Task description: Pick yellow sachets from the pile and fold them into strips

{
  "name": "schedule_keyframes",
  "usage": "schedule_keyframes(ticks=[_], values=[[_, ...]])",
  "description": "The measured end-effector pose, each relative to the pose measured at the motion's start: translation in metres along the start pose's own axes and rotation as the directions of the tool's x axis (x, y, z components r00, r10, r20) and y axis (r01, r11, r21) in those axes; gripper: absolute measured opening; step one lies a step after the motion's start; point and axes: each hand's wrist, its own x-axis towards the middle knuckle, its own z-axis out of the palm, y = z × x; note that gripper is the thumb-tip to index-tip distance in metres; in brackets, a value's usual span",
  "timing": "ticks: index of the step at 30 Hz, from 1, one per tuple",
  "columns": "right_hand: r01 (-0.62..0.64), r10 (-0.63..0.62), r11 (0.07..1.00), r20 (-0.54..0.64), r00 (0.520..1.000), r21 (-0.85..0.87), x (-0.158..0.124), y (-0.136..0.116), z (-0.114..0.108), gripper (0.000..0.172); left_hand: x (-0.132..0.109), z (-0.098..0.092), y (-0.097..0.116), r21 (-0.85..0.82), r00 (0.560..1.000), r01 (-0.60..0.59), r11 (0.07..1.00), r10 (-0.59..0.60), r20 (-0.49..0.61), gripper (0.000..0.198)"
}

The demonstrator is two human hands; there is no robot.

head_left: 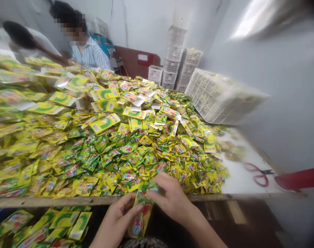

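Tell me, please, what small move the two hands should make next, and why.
Probably hold the box steady with the left hand while the right hand works its upper end, because the left grips its side and the right is at that end; blur hides whether it is open.

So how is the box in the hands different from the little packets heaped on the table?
The box is bigger; the packets are small. The box is held in the left hand, while the packets lie piled on the table. The box looks flat-sided; the packets look crinkly. Both show yellow and green.
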Motion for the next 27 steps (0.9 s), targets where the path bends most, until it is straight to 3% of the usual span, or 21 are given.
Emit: schedule_keyframes(ticks=[3, 7, 10, 13, 15, 17, 20, 23, 27], values=[[-0.054, 0.072, 0.991, 0.148, 0.986, -0.120, -0.011, 0.004, 0.004, 0.018, -0.011, 0.010, -0.023, -0.062, 1.000, 0.026, 0.998, -0.027, -0.015, 0.022], [-0.064, 0.134, 0.964, 0.266, 0.955, -0.256, -0.018, 0.005, 0.009, 0.005, -0.023, 0.020, -0.043, -0.115, 0.997, 0.071, 0.991, -0.071, 0.006, 0.019], [0.013, 0.109, 0.955, 0.392, 0.914, -0.296, -0.017, 0.002, 0.009, 0.011, -0.029, 0.020, -0.051, -0.133, 0.997, 0.072, 0.988, -0.069, 0.023, 0.017], [0.132, 0.025, 0.959, 0.541, 0.841, -0.249, -0.013, -0.003, 0.005, 0.011, -0.033, 0.018, -0.048, -0.161, 0.995, 0.088, 0.983, -0.077, 0.069, 0.019], [0.092, 0.010, 0.982, 0.533, 0.846, -0.164, -0.011, -0.004, 0.003, 0.019, -0.034, 0.016, -0.042, -0.209, 0.990, 0.127, 0.970, -0.110, 0.088, 0.029], [0.001, 0.035, 0.997, 0.443, 0.896, -0.081, -0.011, -0.003, 0.006, 0.021, -0.036, 0.015, -0.038, -0.268, 0.986, 0.160, 0.950, -0.144, 0.081, 0.036], [-0.003, 0.022, 0.998, 0.332, 0.943, -0.057, -0.017, 0.005, 0.018, 0.005, -0.037, 0.014, -0.038, -0.289, 0.988, 0.153, 0.945, -0.137, 0.074, 0.038], [0.066, -0.023, 0.992, 0.364, 0.931, -0.105, -0.027, 0.013, 0.033, 0.010, -0.037, 0.012, -0.044, -0.195, 0.992, 0.092, 0.977, -0.073, 0.102, 0.038], [0.011, -0.002, 1.000, 0.460, 0.888, -0.017, -0.037, 0.017, 0.040, 0.010, -0.035, 0.009, -0.049, -0.115, 0.992, 0.043, 0.992, -0.029, 0.122, 0.038]])
